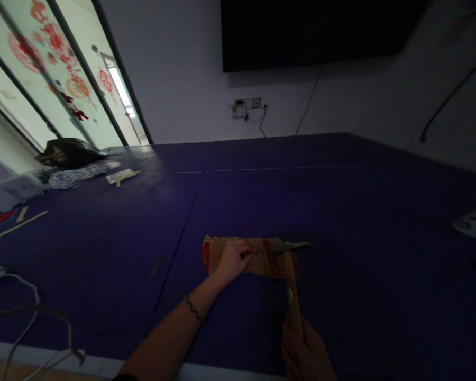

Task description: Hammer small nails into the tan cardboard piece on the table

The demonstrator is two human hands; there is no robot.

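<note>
Hammer with a wooden handle and a dark, pointed metal head (292, 288) at flattened brown cardboard with red bands (221, 248)

The hammer stands right of centre in the lower half of the frame, its head over the right part of the cardboard; contact between the two cannot be determined. The right hand (307, 352), at the lower edge, has its fingers wrapped around the bottom of the handle. The left hand (234, 260) rests on the cardboard, its fingers drawn narrow in a pinch; whether they grip a small item is too dark to tell. A dark linked bracelet (193, 309) encircles the left wrist. Beneath lies a broad blue-violet surface (341, 206) crossed by seams. Left of the cardboard are thin grey strips (156, 267); at the lower left, pale looped cables (35, 296). Farther out, at the left, are a white packet with yellowish strips (121, 175) and a dark crumpled bag (69, 153). Upper right of centre, a black rectangular screen (309, 32) hangs on the wall.
</note>
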